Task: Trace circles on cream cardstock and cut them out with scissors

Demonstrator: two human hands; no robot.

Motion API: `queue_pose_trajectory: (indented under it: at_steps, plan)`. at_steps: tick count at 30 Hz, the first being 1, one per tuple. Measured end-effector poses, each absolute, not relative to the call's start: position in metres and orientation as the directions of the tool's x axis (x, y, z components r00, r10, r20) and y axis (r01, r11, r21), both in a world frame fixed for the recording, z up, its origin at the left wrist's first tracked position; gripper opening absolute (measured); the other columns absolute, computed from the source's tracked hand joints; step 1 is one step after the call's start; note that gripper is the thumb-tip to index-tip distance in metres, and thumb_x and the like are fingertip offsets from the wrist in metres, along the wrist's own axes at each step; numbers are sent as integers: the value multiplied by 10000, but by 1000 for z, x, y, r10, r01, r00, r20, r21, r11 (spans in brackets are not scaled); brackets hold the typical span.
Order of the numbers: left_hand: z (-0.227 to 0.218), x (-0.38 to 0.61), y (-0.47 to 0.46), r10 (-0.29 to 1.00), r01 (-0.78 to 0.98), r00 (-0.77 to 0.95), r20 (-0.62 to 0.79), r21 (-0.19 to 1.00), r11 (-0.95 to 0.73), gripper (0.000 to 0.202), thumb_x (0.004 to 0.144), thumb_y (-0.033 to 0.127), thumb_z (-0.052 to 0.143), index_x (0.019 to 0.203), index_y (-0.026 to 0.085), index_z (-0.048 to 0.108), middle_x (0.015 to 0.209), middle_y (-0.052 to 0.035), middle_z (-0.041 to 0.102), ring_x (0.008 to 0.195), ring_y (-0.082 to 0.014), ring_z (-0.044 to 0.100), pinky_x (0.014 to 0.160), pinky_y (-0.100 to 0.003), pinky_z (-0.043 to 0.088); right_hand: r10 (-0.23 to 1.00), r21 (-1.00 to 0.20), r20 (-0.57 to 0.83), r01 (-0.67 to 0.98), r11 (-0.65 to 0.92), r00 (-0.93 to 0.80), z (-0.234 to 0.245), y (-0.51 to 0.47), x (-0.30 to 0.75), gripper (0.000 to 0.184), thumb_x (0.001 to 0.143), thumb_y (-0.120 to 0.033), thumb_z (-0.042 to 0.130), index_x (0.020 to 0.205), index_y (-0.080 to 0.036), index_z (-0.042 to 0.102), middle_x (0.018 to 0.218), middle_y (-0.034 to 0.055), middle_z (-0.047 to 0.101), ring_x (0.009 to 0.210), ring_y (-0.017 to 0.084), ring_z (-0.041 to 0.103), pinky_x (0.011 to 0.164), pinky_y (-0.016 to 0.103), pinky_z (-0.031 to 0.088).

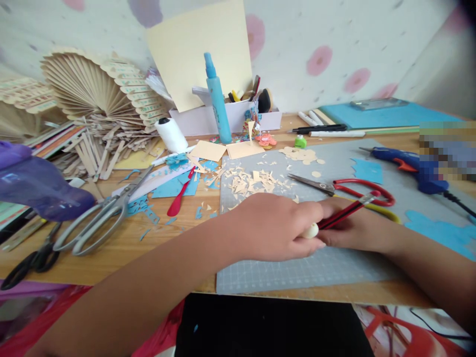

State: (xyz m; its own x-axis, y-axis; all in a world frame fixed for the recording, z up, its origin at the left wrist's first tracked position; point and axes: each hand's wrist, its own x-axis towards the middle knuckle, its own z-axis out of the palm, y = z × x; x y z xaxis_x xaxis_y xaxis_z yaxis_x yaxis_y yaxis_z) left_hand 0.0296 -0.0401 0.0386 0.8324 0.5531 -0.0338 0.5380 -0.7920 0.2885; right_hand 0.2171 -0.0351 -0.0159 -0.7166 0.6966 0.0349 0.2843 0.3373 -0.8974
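While my left hand [275, 228] is pinching a small cream piece [311, 231], my right hand [362, 227] is gripping a red-and-black pencil [345, 212]. Scissors [311, 183] are lying just beyond

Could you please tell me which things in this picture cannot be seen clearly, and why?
All in the head view:
- Pencil: lower end hidden among the left hand and right hand.
- Pale round piece: partly covered by the left hand.
- Thing at the right edge: pixelated, unidentifiable.
- Purple translucent object: cut off by the left edge.
- Black cord: cut off by the right edge.
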Motion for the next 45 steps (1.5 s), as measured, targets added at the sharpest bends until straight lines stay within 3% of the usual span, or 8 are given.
queue_pose_trajectory:
  at_steps: [14, 23, 35, 45]
  plan:
    - [36, 26, -39, 584, 569, 811, -28, 272, -776, 190, 792, 401, 427, 827, 218, 467, 550, 26, 520, 544, -158, 520, 450, -250, 246, 684, -862, 62, 306, 404, -727, -16, -37, 217, 65, 743, -216, 550, 724, -160, 578, 686, 18, 615, 637, 125, 563, 565, 203, 449]
    - [35, 26, -40, 605, 582, 795, -42, 334, -741, 195, 784, 401, 430, 787, 208, 455, 608, 8, 548, 552, -146, 501, 444, -238, 252, 679, -866, 68, 296, 404, -731, -15, -37, 217, 54, 733, -199, 550, 725, -160, 586, 676, 16, 608, 625, 120, 555, 549, 192, 447]
    - [39, 27, -41, 616, 601, 786, -49, 297, -742, 194, 786, 390, 427, 793, 201, 472, 562, 18, 496, 525, -136, 469, 442, -233, 229, 672, -852, 121, 271, 448, -731, -13, -38, 216, 57, 736, -175, 540, 733, -143, 588, 678, 16, 622, 625, 107, 567, 545, 176, 450]
    - [43, 29, -37, 646, 639, 745, -165, 452, -622, 164, 744, 386, 467, 748, 222, 469, 600, 30, 525, 509, -103, 460, 433, -216, 240, 668, -820, 127, 301, 486, -733, -16, -38, 218, 34, 738, -166, 548, 745, -160, 581, 699, 6, 629, 634, 105, 572, 561, 184, 448]
